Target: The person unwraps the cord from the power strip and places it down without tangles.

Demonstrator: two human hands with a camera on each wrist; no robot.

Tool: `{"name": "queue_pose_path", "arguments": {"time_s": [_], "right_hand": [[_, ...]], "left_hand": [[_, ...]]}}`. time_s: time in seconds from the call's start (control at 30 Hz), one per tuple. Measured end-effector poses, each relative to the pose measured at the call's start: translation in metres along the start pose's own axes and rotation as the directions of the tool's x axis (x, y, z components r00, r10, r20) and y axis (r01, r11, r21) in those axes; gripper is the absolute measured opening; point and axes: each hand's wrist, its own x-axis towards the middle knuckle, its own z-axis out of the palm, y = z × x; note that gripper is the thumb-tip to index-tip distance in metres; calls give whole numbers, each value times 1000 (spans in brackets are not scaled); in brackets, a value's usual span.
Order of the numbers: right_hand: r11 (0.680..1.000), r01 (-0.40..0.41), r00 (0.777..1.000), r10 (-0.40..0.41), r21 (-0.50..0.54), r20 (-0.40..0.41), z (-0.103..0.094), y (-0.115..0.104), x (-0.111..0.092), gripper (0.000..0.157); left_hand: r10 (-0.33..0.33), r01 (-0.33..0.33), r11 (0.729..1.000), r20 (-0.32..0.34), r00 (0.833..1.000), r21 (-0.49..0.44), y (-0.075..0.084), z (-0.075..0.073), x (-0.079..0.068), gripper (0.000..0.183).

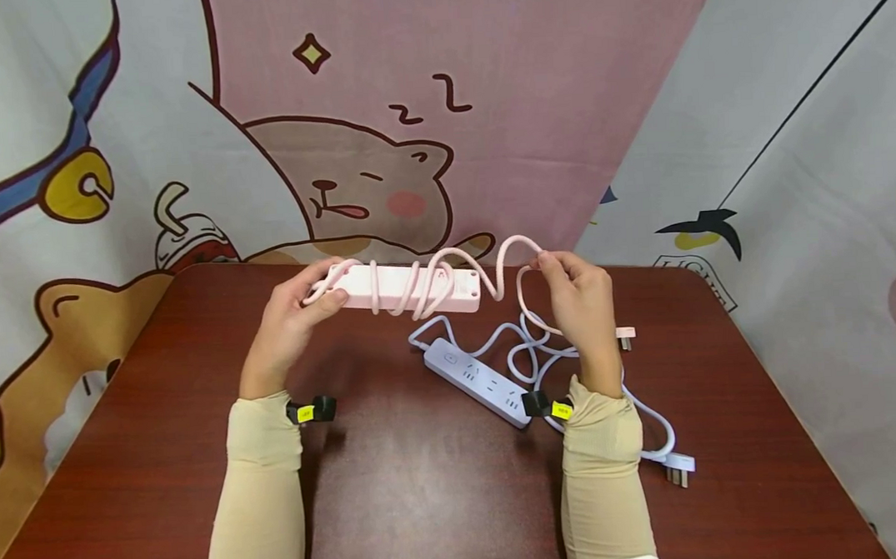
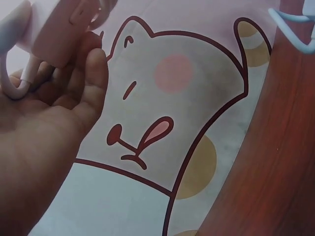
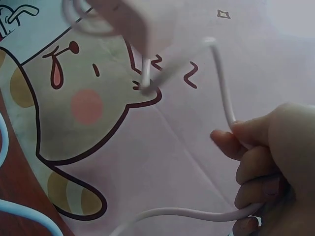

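Observation:
A pink power strip [image 1: 358, 285] is held up above the table's far edge, its pink cord [image 1: 423, 291] looped loosely around the body. My left hand [image 1: 288, 320] grips the strip's left end, thumb in front; the left wrist view shows the fingers [image 2: 93, 73] curled behind it. My right hand [image 1: 586, 307] pinches the cord to the right of the strip. In the right wrist view the cord [image 3: 224, 88] rises from between thumb and index finger, and a lower length passes under the other curled fingers. The cord's pink plug [image 1: 626, 332] hangs beyond the right hand.
On the brown table [image 1: 427, 497] lies a blue-lavender power strip [image 1: 475, 380], its cord [image 1: 529, 343] tangled beside it and partly behind my right forearm. Its plug [image 1: 679, 463] rests at the right. A cartoon-printed curtain [image 1: 525, 143] hangs behind the table.

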Motion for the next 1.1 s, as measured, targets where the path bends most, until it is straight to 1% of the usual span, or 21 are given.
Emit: {"name": "queue_pose_path", "arguments": {"time_s": [0.13,0.23,0.43,0.57,0.87,1.0,1.1], "right_hand": [[1000,-9,1000,9,29,-8,-2,-1,0,38],[999,-2,1000,2,43,-4,-3,-1,0,38],[998,4,1000,-6,70,28,-6,-2,-1,38],[994,19,998,-24,107,54,-7,-5,-2,34],[986,29,991,-49,161,125,-10,-10,-4,32],[975,56,983,-92,216,159,-10,-10,-5,30],[964,72,973,-124,255,194,-11,-10,-6,27]], "left_hand": [[-7,6,999,10,1000,36,-1,1,1,38],[-4,3,999,13,1000,43,-2,2,2,38],[-4,4,998,3,1000,68,-2,3,2,37],[-19,20,994,-13,1000,111,-3,3,2,37],[-66,77,983,-70,995,169,-4,1,3,40],[-63,80,984,-110,992,159,-6,1,4,41],[-63,83,986,-144,988,142,-6,1,5,41]]}}
